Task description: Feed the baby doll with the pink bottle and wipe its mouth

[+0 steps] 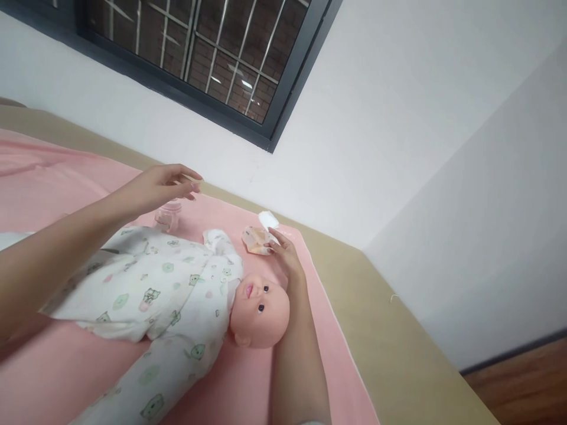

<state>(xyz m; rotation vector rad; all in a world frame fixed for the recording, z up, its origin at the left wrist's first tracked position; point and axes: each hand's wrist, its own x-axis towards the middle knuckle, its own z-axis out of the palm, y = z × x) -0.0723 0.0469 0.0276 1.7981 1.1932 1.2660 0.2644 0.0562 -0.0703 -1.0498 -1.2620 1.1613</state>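
A baby doll (260, 311) lies on its back in white clothes (177, 277) printed with green and pink figures. Above the doll, my left hand (170, 182) hovers with loosely bent fingers apart and nothing visible in them. Beneath it stands a clear baby bottle with a pink top (168, 217), partly hidden by my wrist. My right hand (284, 252) reaches past the doll's head. Its thumb and index finger are spread at the right edge of a small orange-and-clear packet (256, 241); whether they press on it I cannot tell. A white folded pad (267, 220) lies just behind the packet.
A pink sheet (328, 342) covers much of the tan tabletop (376, 313), whose edge runs along the white wall (354, 147). A dark-framed window (272, 133) with bars is above. Wooden flooring (527, 378) shows at the lower right.
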